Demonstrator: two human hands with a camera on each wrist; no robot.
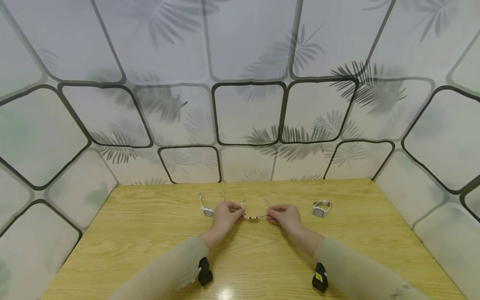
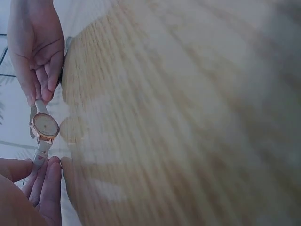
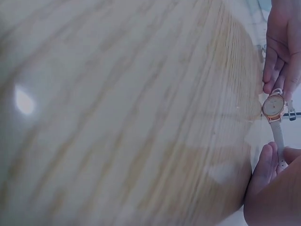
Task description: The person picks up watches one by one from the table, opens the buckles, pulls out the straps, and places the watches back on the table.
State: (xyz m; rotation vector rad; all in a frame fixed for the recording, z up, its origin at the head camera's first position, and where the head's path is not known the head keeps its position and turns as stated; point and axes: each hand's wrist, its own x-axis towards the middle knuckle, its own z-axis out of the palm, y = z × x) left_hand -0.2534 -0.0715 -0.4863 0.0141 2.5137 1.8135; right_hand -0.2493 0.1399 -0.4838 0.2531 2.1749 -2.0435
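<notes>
A wristwatch (image 1: 253,217) with a rose-gold case and a pale strap is stretched between both hands, its strap unfastened. My left hand (image 1: 226,217) pinches one strap end between thumb and fingers; in the left wrist view this hand (image 2: 35,193) is at the bottom left, by the round dial (image 2: 45,125). The other strap end is pinched by my right hand (image 1: 286,217), seen low at the right edge of the right wrist view (image 3: 277,188). There the watch face (image 3: 273,105) shows between the two hands, and a small buckle (image 3: 292,111) appears beside it.
Beside the left hand lies a white watch (image 1: 208,212) with its strap spread open. Another white watch (image 1: 318,211), its strap looped, lies right of the right hand. The wooden table (image 1: 258,258) meets a patterned fabric wall (image 1: 247,112) at the back and sides.
</notes>
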